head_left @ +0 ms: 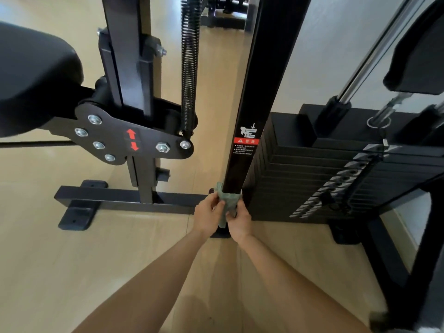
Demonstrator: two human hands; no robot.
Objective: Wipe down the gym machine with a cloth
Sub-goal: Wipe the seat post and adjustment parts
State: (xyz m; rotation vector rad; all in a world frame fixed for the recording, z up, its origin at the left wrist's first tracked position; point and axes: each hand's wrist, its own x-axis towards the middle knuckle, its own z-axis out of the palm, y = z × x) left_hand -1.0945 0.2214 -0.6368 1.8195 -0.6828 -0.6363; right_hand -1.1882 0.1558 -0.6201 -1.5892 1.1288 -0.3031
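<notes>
Forearms (156,280) converging; left hand (207,211), right hand (240,221) clutching green cloth (228,200) round black upright post (252,104) foot, weight stack (300,179) at 3 o'clock. Post-wiping apparently bottoming out; next move probably calling for regrip toward base rail (120,195), 9 o'clock.

Both hands hold a green cloth (227,203) wrapped round the foot of the black upright post (249,104): the left hand (208,213) grips it from the left, the right hand (240,221) from the right. A warning sticker (247,140) sits higher on the post. The weight stack (312,179) stands just right of it, the padded seat (33,78) and a coil spring (189,68) to the left, on a wooden floor (72,260).
</notes>
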